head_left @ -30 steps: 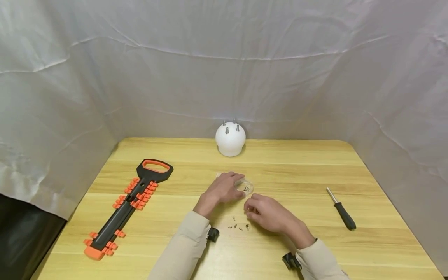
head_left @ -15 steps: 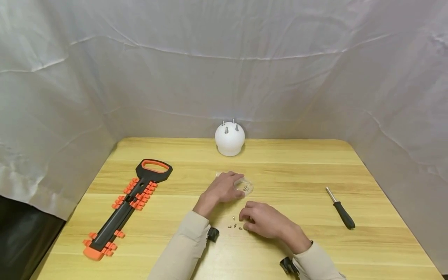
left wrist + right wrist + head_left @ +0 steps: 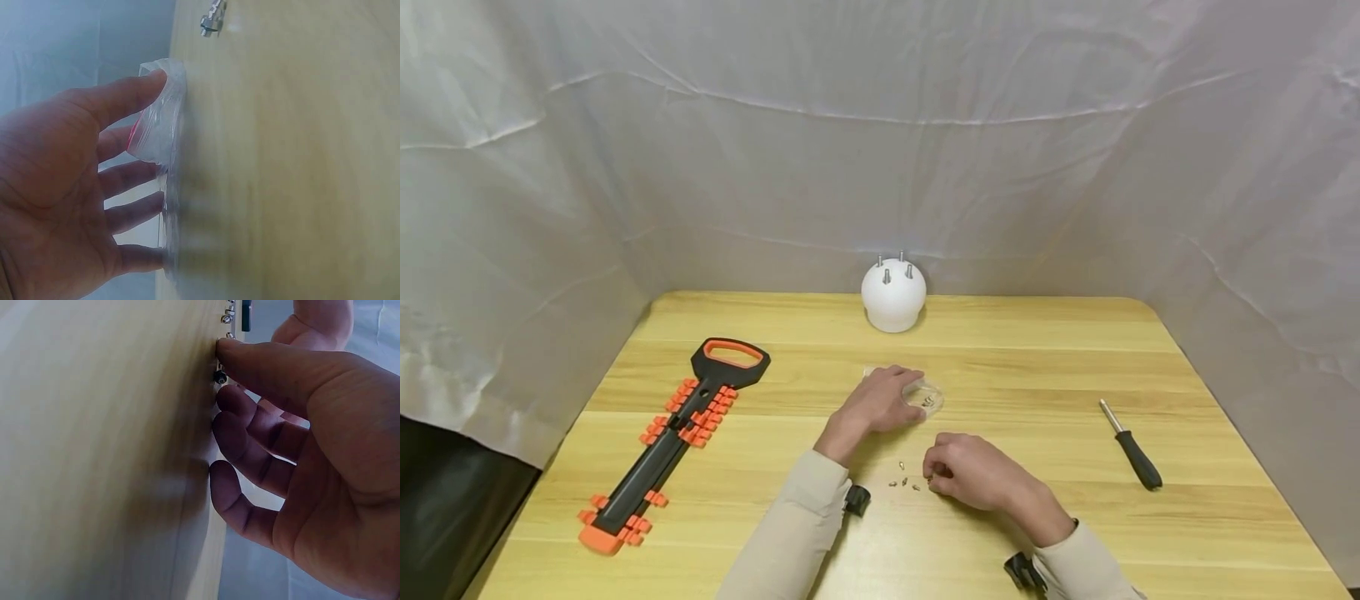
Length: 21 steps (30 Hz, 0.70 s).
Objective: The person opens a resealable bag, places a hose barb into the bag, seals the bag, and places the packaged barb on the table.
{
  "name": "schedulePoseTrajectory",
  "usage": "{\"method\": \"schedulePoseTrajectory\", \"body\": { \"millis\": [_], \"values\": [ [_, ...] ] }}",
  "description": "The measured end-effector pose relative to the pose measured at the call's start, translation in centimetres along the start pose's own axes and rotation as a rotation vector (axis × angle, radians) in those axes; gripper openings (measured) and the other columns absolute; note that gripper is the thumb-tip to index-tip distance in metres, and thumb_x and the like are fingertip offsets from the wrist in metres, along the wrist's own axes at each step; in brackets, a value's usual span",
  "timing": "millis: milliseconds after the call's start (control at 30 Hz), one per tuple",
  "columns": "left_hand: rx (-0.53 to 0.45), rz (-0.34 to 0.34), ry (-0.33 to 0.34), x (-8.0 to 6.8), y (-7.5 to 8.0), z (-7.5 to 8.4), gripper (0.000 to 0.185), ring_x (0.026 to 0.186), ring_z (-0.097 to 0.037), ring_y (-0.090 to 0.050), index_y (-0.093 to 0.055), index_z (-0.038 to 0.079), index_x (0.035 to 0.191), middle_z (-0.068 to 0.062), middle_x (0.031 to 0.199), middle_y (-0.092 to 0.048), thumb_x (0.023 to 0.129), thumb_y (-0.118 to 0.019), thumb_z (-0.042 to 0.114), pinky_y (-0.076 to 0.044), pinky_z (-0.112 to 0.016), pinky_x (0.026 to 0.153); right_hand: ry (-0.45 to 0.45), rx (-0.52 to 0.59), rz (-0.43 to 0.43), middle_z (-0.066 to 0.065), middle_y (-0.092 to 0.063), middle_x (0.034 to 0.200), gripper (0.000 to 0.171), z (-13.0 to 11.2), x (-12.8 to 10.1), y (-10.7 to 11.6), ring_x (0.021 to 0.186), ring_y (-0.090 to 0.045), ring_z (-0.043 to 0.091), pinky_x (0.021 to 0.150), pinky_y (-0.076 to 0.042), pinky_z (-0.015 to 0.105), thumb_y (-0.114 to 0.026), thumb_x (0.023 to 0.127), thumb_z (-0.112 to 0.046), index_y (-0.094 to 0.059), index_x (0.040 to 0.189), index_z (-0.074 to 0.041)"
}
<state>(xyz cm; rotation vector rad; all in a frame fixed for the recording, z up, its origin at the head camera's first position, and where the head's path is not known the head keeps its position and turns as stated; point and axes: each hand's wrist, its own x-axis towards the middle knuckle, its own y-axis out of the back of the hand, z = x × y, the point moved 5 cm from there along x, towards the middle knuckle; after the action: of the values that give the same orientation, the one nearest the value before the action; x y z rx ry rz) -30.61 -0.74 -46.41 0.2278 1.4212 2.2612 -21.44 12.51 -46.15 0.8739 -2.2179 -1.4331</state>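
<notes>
In the head view my left hand (image 3: 883, 400) holds a clear plastic zip bag (image 3: 931, 398) against the wooden table, with several small metal pieces inside. The left wrist view shows my thumb on one face of the bag (image 3: 164, 119), fingers spread behind and along it. My right hand (image 3: 973, 473) is low over the table, fingers curled. Between its thumb and index finger sits a small metal screw (image 3: 220, 377), partly hidden. Several loose small screws (image 3: 905, 482) lie just left of that hand; one screw (image 3: 214, 19) shows closely in the left wrist view.
A white ball-shaped part (image 3: 893, 293) with upright metal bolts stands at the back. A black screwdriver (image 3: 1138, 461) lies right, its shaft pointing away. On the left is a black holder (image 3: 647, 475) with orange clips and a handle. Grey cloth (image 3: 880, 167) surrounds the wooden table (image 3: 1030, 367).
My right hand has drawn back from near the bag, moved left over the loose screws, then slightly right; its fingertips now close around a screw. The left hand has stayed on the bag.
</notes>
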Motion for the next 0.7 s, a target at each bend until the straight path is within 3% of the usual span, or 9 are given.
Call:
{"method": "schedulePoseTrajectory", "body": {
  "millis": [267,500,700],
  "values": [
    [-0.005,0.005,0.007,0.0,0.0,0.2,0.063,0.135,-0.027,-0.043,-0.046,0.023,0.145,-0.004,0.148,-0.046,0.087,-0.067,0.04,-0.036,-0.045,0.112,0.024,-0.003,0.014,-0.014,-0.056,0.082,0.007,0.1,0.1,-0.2,0.071,-0.049,-0.003,0.066,-0.046,0.017,-0.069,0.087,-0.018,-0.07,0.082,-0.023],
    [-0.014,-0.003,0.011,-0.1,0.0,0.2,0.064,0.136,-0.027,-0.042,-0.046,0.023,0.145,-0.004,0.149,-0.046,0.087,-0.068,0.04,-0.036,-0.045,0.112,0.024,-0.047,-0.007,-0.015,-0.052,0.084,0.011,0.0,0.1,-0.4,0.072,-0.047,-0.002,0.068,-0.046,0.017,-0.063,0.093,-0.02,-0.065,0.083,-0.023],
    [-0.005,-0.002,0.012,0.0,0.0,0.0,0.064,0.136,-0.026,-0.043,-0.045,0.024,0.145,-0.003,0.149,-0.046,0.088,-0.068,0.041,-0.036,-0.044,0.113,-0.018,-0.036,0.085,-0.015,-0.052,0.085,0.009,0.2,0.4,0.6,0.072,-0.048,-0.001,0.067,-0.047,0.02,-0.06,0.095,-0.02,-0.064,0.087,-0.021]
  ]
}}
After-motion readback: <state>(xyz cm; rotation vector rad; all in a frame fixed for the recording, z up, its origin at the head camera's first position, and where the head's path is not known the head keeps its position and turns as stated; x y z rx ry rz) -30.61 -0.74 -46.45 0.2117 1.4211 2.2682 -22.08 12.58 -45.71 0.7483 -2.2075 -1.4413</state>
